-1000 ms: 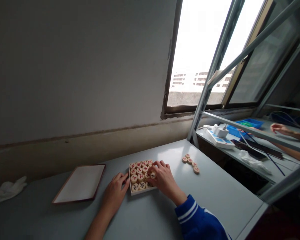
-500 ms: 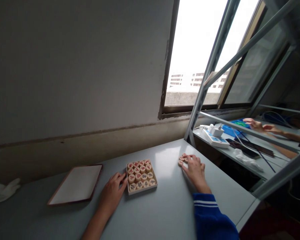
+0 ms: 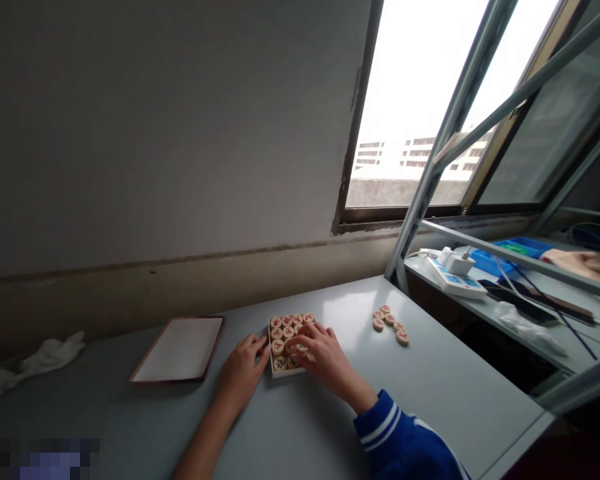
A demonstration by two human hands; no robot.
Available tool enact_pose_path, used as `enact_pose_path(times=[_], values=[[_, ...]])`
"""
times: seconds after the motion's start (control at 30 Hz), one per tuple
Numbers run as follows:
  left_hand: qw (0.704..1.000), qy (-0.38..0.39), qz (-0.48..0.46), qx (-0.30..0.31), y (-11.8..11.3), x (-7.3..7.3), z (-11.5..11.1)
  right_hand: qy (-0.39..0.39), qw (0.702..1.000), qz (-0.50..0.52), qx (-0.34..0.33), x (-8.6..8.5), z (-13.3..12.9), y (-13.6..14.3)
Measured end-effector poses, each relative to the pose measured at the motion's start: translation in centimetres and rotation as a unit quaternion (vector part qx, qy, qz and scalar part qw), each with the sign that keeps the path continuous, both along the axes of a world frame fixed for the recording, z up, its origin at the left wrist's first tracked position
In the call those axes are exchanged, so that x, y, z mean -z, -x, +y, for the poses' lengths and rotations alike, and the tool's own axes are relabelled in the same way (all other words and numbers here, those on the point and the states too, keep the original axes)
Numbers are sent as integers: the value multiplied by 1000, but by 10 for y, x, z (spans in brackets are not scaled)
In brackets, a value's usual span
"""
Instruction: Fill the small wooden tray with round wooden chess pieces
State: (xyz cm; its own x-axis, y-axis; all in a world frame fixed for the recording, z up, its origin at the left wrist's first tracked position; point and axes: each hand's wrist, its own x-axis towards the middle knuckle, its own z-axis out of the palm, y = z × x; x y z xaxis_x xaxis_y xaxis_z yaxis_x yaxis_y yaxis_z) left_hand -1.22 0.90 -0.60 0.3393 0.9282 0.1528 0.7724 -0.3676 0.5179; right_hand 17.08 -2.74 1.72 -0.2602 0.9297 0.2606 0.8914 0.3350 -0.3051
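An open shallow box (image 3: 286, 373) on the table holds round wooden Chinese chess pieces (image 3: 277, 332), with red and black characters on top. My left hand (image 3: 243, 370) rests at the box's left wall, its thumb and bent fingers against the edge. Over the box's right part lies my right hand (image 3: 325, 353), fingers curled down around a piece there and hiding several others. To the right, several loose Chinese chess pieces (image 3: 389, 319) with red characters lie together on the table.
A box lid (image 3: 180, 350) lies inside up at the left, beside crumpled white tissue (image 3: 55, 353). Beyond the metal frame (image 3: 420, 220) on the right are a power strip (image 3: 455, 277), a blue tray (image 3: 490, 261), a phone and another person's hands (image 3: 577, 260).
My right hand has left the loose pieces on the right and moved left over the box. More loose pieces now show. My left hand stays at the box; the view has shifted slightly.
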Motion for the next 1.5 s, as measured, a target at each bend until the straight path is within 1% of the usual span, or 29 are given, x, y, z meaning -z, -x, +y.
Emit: enact_pose_path(times=[0.1,0.17,0.43,0.5,0.57,0.63,0.73,0.87,0.93,0.97,1.03,1.07,1.13,1.2,1.23,1.3,1.37,1.43,1.5], values=[[1000,0,0,2,0,-1,0,-15,999,-3,30,3,4,1],[1000,-3,-1,6,0,0,0,-18,999,-6,37,4,7,-1],[1000,-11,-6,5,0,0,1,-35,999,4,11,0,13,3],[1000,-13,-6,9,0,0,1,-43,999,9,9,-3,12,1],[1000,-14,-7,12,0,1,1,-53,998,20,22,-8,8,-6],[1000,-14,-7,12,1,2,1,-65,996,32,60,-15,1,-23],[1000,-17,-1,8,0,2,2,-70,988,16,139,-17,-13,-64],[1000,-24,4,4,-1,2,1,-29,970,-43,236,-5,-28,-127],[1000,-28,4,1,-1,3,2,-34,957,-62,281,1,-31,-147],[1000,-28,4,1,0,3,2,-46,950,-65,302,3,-31,-152],[1000,-23,5,2,0,4,3,-73,941,-62,325,5,-29,-152],[1000,-21,5,3,0,4,3,-81,942,-60,321,6,-26,-149],[1000,-19,2,4,0,5,3,-81,951,-72,290,8,-19,-140],[1000,-22,-3,2,0,5,3,-57,958,-107,261,14,-11,-133],[1000,-23,-7,1,0,5,3,-39,957,-125,258,18,-8,-133],[1000,-23,-15,1,0,4,3,-5,952,-147,268,26,-5,-138],[1000,-18,-22,2,0,4,3,9,948,-143,284,30,-5,-146],[1000,-9,-21,6,0,4,3,-7,949,-117,291,27,-6,-146],[1000,-3,-18,9,0,5,3,-46,958,-82,271,17,-7,-131]])
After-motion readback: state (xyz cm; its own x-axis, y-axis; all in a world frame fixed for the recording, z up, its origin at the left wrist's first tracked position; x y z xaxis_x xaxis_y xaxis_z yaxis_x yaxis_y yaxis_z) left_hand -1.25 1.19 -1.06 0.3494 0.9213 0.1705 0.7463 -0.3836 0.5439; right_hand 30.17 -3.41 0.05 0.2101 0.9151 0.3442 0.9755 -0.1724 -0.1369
